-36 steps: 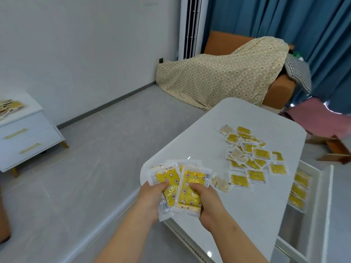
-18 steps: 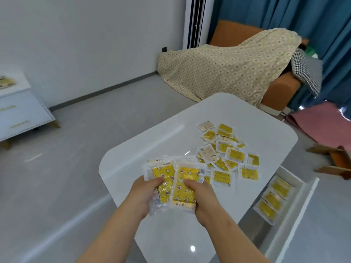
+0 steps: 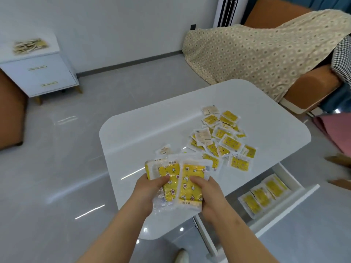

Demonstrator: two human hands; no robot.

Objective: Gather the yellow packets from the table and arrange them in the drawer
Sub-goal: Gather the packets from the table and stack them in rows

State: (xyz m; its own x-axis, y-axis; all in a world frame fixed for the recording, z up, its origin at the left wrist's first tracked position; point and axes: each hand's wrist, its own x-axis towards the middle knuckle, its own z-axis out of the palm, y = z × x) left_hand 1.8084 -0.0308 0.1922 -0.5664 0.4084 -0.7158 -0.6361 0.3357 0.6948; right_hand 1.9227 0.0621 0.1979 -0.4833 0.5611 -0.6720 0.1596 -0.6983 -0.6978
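While the white table [image 3: 152,130] fills the middle of the room, its drawer [image 3: 288,205] hangs open at four o'clock, a row of packets [image 3: 263,195] lying flat inside; a loose heap of yellow packets [image 3: 222,141] sprawls at two o'clock on the top; a gathered stack [image 3: 182,179] is held over the near edge at six o'clock; left hand [image 3: 146,190] grips its left side, right hand [image 3: 210,194] its right, thumbs on top; squaring the bundle, I'd say; next call: swing it toward four o'clock, lower it beside that row, and keep the slippery wrappers from fanning.
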